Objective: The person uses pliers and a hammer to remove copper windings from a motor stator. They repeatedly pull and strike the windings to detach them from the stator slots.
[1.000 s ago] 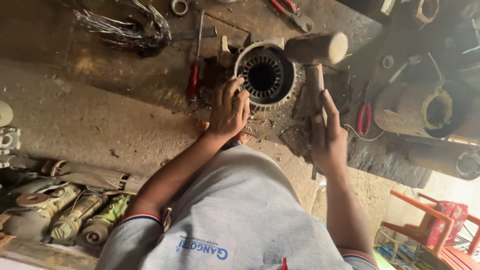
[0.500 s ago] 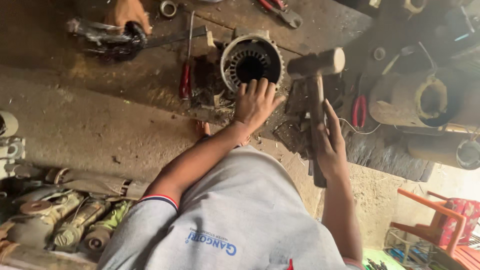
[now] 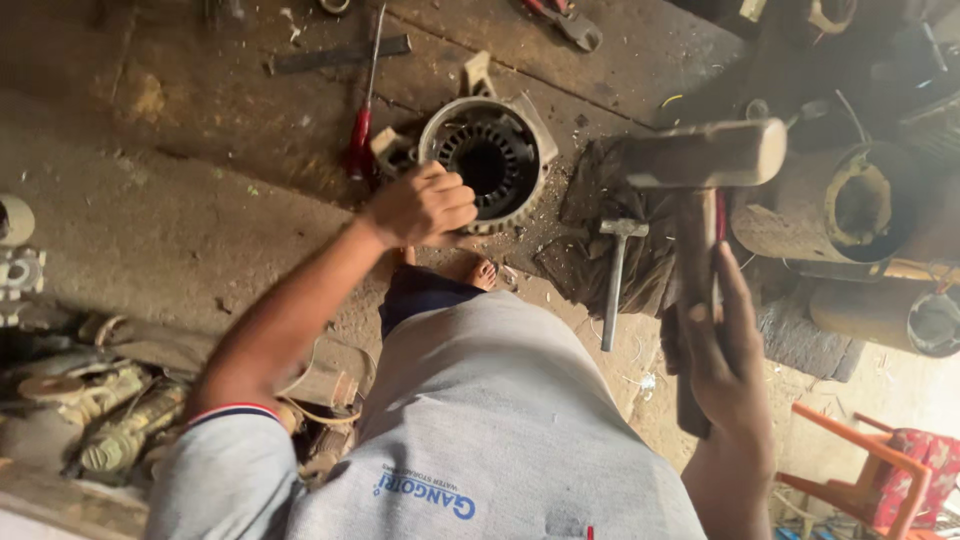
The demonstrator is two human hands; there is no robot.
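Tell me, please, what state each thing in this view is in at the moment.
Left hand: closed in a fist at the motor housing's rim.
Right hand: gripping the mallet handle.
Mallet: raised, head up.
Motor housing: lying open-end up.
Small hammer: lying unused.
Red screwdriver: lying unused.

There are two hammers: one big hammer (image 3: 700, 160) and one small hammer (image 3: 615, 275). There is one round motor shell (image 3: 490, 160) and one red screwdriver (image 3: 362, 120). There is one flat metal bar (image 3: 335, 55). There are two big metal drums (image 3: 850, 205) on the side, and one orange chair (image 3: 880, 470).
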